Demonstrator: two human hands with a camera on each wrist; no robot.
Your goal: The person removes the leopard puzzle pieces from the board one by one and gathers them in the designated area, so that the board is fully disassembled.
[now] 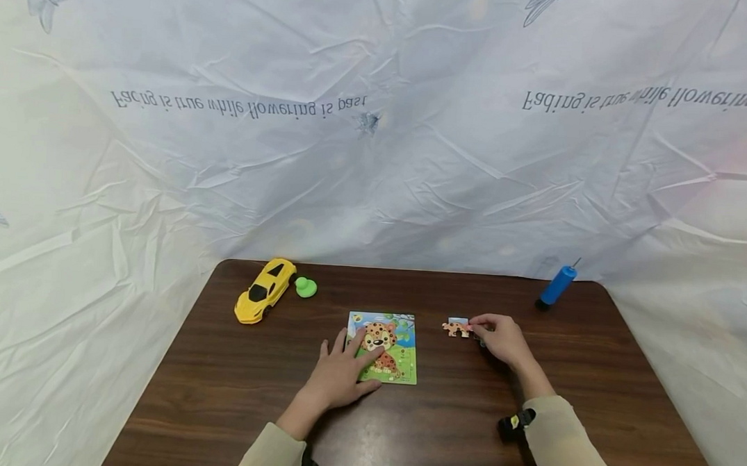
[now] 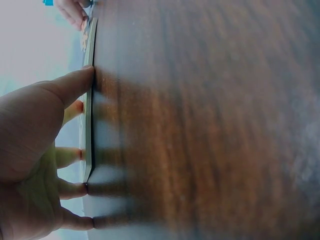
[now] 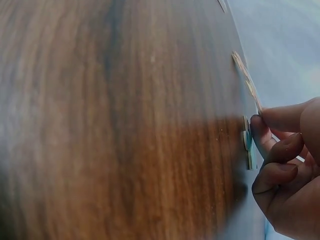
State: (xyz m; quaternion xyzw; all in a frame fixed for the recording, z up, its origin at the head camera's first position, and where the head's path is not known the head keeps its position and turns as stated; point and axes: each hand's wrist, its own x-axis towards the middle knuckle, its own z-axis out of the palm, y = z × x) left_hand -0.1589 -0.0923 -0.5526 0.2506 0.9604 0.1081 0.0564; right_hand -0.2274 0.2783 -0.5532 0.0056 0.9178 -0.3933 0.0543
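Note:
A jigsaw board [image 1: 405, 373] with a spotted cartoon leopard lies flat on the brown table. My left hand [image 1: 337, 376] rests across its left part with fingers spread. From the left wrist view, the thumb [image 2: 75, 85] touches the edge of the board [image 2: 89, 125]. To the right of the board, my right hand [image 1: 502, 339] pinches a spotted jigsaw section [image 1: 455, 328] between thumb and fingertips. In the right wrist view that section [image 3: 245, 75] is tilted up off the table. Another jigsaw piece [image 3: 247, 142] lies under the right fingers, mostly hidden in the head view.
A yellow toy car [image 1: 266, 291] and a light green knob-shaped object [image 1: 306, 287] sit at the back left of the table [image 1: 465, 431]. At the back right lies a blue hand pump [image 1: 557, 285] with a thin needle. A white printed cloth [image 1: 376, 177] hangs behind.

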